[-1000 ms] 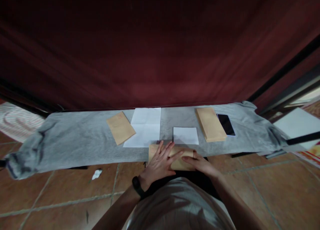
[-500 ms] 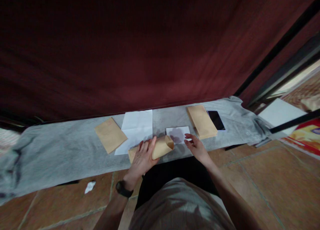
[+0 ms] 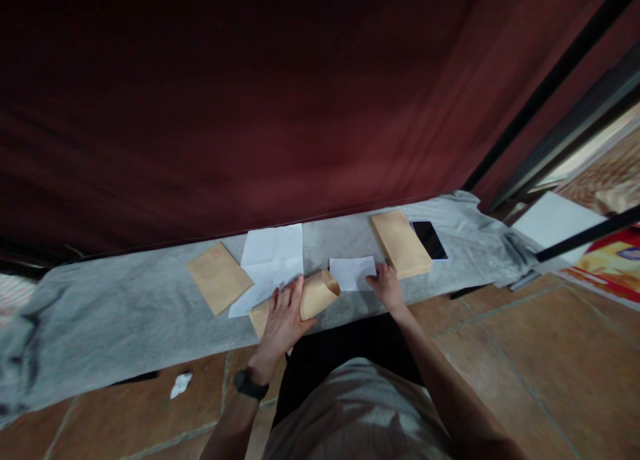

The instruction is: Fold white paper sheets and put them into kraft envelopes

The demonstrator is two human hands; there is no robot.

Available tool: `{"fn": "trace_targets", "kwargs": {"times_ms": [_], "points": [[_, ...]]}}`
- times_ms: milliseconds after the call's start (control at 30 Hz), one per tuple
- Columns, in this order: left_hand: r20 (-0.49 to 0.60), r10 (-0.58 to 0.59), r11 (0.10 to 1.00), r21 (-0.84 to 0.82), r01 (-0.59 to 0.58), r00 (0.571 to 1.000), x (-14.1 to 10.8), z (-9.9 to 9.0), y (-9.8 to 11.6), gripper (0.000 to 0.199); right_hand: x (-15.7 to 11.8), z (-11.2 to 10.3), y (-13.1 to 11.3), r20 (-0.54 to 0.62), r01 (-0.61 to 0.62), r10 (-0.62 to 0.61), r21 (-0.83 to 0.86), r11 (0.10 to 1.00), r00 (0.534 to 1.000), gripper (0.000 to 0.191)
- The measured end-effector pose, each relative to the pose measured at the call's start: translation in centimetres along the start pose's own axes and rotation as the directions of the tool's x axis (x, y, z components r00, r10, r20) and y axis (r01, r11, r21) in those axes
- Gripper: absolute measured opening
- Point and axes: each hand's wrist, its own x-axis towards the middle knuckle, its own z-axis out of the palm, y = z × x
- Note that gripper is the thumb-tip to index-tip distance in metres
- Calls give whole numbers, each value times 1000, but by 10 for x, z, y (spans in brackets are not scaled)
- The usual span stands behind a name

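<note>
My left hand [image 3: 286,319] presses on a brown paper envelope [image 3: 320,295], whose mouth gapes open toward the right. Just right of that mouth lies a folded white sheet of paper [image 3: 350,273]. At the sheet's right edge is my right hand [image 3: 387,287], thumb over the paper and fingers curled at its side, pinching it. A larger creased white sheet [image 3: 274,250] is spread behind my left hand, partly covered by the envelope. Another brown envelope [image 3: 220,278] rests to the left, overlapping that sheet's edge.
A stack of brown envelopes [image 3: 403,243] sits right of my right hand, with a phone [image 3: 429,240] beside it. Grey cloth [image 3: 125,300] covers the long bench. Dark red fabric [image 3: 280,113] hangs behind it. A crumpled white scrap [image 3: 181,385] lies on the tiled floor.
My right hand has moved down onto the folded sheet's right edge, its fingers closing there. My left hand still holds the envelope.
</note>
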Motion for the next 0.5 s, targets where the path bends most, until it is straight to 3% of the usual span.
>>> {"fn": "trace_targets", "kwargs": {"times_ms": [233, 400, 500], "points": [[-6, -6, 1000, 4, 6, 1000, -2, 4, -1, 105, -1, -12, -3, -40, 3, 8, 259, 966, 999, 16], [-9, -27, 999, 24, 28, 1000, -2, 5, -2, 108, -10, -35, -17, -68, 71, -38, 607, 791, 997, 32], [-26, -29, 999, 31, 30, 999, -1, 6, -1, 107, -19, -44, -24, 5, 81, -108, 627, 775, 994, 33]]}}
